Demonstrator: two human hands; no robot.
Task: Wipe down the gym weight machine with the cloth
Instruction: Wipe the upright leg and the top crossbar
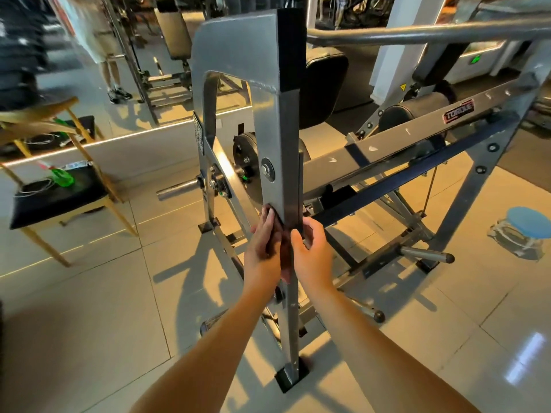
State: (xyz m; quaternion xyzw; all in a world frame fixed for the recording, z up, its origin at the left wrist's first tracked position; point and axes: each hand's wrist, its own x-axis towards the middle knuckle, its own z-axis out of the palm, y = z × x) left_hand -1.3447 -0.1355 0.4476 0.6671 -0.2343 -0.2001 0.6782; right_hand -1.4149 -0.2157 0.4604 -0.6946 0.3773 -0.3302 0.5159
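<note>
Wrapping the dark cloth (284, 260) round the weight machine's upright post (280, 138) so two faces get rubbed at once, I reckon. Left hand (264, 238) presses it flat with straight fingers. Right hand (313, 253) curls round the opposite edge, thumb on the cloth. Hard to tell how much cloth sits under those right fingers (310, 226).

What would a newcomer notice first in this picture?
A tall grey machine post fills the centre. Low on it, the left hand presses a dark cloth to the metal while the right hand grips the cloth. A blue stool stands at far right.
</note>
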